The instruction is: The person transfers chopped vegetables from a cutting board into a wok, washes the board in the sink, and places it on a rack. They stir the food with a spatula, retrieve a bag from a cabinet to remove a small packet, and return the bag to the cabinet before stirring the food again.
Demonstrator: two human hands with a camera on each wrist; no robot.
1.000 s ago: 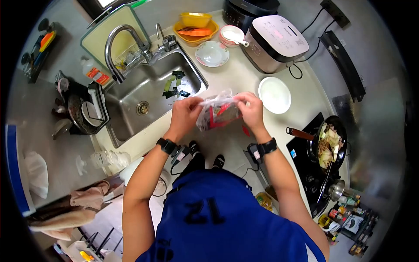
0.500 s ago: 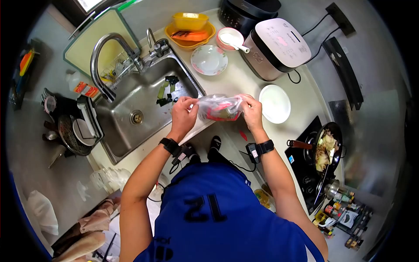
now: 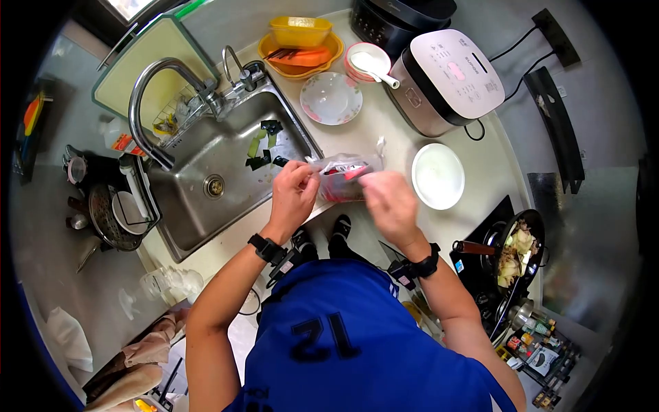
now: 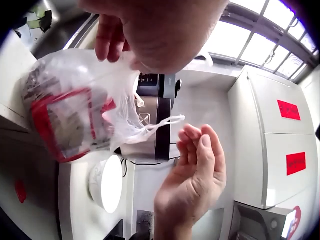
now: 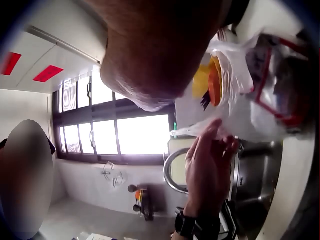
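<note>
A clear plastic bag with red-trimmed contents hangs over the counter edge, just right of the sink. My left hand pinches its gathered top. The left wrist view shows those fingers gripping the bag from above, one loose strand trailing right. My right hand is blurred and sits just right of the bag. In the left wrist view it is apart from the bag with relaxed fingers and holds nothing. From the right wrist, I see the left hand at the mouth of the bag.
The steel sink holds green scraps, with the faucet behind it. A white plate, a rice cooker and a floral plate stand on the counter. A pan of food sits on the hob at right.
My right hand has let go of the bag and drawn back toward my body. The left hand still holds the bag, which now hangs from that hand alone.
</note>
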